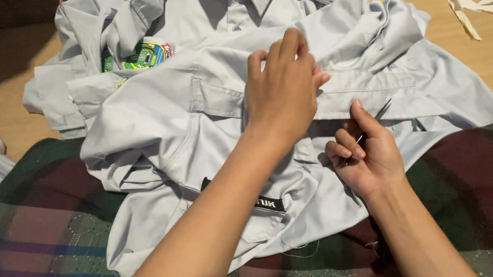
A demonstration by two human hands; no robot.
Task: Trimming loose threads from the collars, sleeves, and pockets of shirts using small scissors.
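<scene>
pressing flat on a pale grey shirt (158, 118), the left hand (281, 93) lies with fingers together. the right hand (365, 153) pinches a thin metal tool (379, 113) beside the shirt's front strip.

Crumpled pale grey shirt (158, 118) lies spread over checkered cloth (57, 223).
</scene>
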